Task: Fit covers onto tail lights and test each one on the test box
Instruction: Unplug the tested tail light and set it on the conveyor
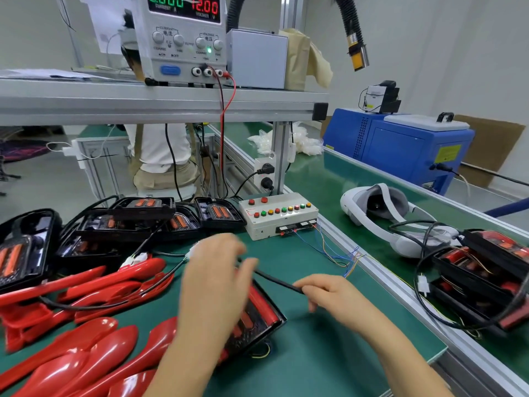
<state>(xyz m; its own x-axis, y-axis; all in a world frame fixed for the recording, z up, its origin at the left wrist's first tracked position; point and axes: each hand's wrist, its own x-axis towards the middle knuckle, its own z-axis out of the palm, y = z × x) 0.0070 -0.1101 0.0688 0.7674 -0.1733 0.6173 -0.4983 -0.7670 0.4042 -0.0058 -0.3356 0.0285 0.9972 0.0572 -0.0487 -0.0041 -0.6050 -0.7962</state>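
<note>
A black tail light (259, 316) with red inserts lies on the green mat in front of me. My left hand (214, 285) hovers over it, blurred, fingers spread and relaxed. My right hand (323, 293) pinches the light's black cable (274, 279) to the right of the housing. The white test box (279, 214) with coloured buttons sits behind, at the mat's far edge. Several red covers (86, 348) lie in a heap at the left. Several uncovered tail lights (137, 222) are stacked at the back left.
A conveyor belt (329, 179) runs along the right, carrying a white headset (378, 207) and more tail lights (481, 279). A power supply (183, 38) stands on the shelf above. A blue machine (400, 144) stands beyond the belt. A person sits behind the bench.
</note>
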